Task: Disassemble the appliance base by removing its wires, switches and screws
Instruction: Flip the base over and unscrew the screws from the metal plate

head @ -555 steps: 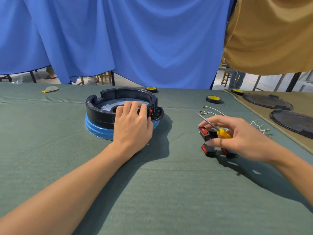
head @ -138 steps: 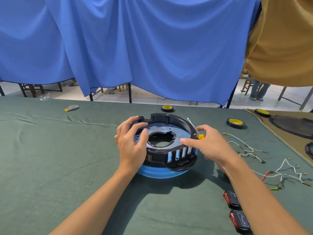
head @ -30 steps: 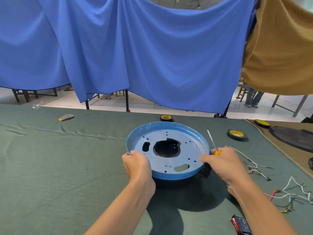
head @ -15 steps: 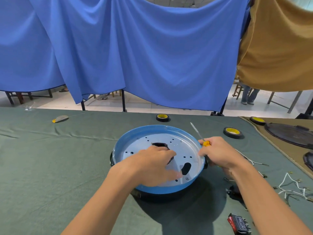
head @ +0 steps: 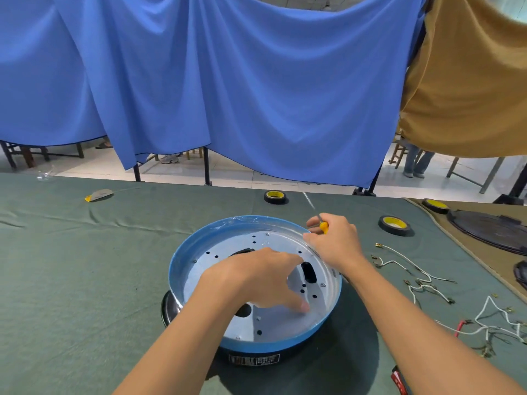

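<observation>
Appliance base (head: 285,344) sits mid green table (head: 71,280), blue pan side up. My left hand (head: 256,280) lies relaxed inside it, fingertips touching the metal plate. My right hand (head: 333,243), at the far rim, grips yellow screwdriver (head: 323,226), shaft pointing away. Loose wires (head: 410,266) lie off right

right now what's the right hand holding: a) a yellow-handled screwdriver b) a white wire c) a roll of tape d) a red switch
a: the right hand grips the yellow-handled screwdriver, whose thin metal shaft points up and away from the person, past the far rim of the blue appliance base.
</observation>
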The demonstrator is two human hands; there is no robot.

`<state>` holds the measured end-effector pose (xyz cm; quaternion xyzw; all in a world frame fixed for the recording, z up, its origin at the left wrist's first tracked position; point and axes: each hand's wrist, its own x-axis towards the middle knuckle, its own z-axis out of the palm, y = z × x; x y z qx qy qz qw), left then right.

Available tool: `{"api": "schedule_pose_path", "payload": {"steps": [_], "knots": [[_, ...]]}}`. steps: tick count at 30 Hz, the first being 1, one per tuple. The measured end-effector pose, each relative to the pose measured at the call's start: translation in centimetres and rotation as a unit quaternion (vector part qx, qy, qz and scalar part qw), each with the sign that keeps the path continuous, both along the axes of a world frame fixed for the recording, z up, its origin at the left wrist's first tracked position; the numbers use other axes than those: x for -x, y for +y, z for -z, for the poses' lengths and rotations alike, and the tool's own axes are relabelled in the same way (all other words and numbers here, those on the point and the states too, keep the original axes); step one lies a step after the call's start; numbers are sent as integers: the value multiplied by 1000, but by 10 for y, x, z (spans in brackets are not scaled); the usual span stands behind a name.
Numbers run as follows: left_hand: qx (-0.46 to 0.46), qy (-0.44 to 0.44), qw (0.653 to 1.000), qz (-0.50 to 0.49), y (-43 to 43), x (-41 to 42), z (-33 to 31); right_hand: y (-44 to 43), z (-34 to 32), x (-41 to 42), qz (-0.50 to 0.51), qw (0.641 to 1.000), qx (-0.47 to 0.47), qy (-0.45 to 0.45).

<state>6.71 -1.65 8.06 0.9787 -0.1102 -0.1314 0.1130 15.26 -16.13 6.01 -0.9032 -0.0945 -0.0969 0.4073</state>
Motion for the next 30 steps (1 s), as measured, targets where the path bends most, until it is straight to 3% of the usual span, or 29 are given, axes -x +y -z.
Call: {"api": "schedule_pose_path", "payload": {"steps": [5,10,16,23,28,30], "knots": [[0,-4,1000,-4,4,0,5,-19,-10,18,79,992,87,46],[-1,-21,1000,-9,3,-2,9,-41,-17,46,-18,982,123,139],[30,-78,996,17,-3,-1,12,-31,-17,47,-21,988,119,92],[-28,-2,999,38,0,-5,6,-47,-50,36,-83,981,151,84],[-29,13,999,19,-5,-17,-7,-49,-51,34,-118,989,32,79],[-20,4,999,30,-6,-21,-10,-45,-48,34,-87,995,-8,43]]}}
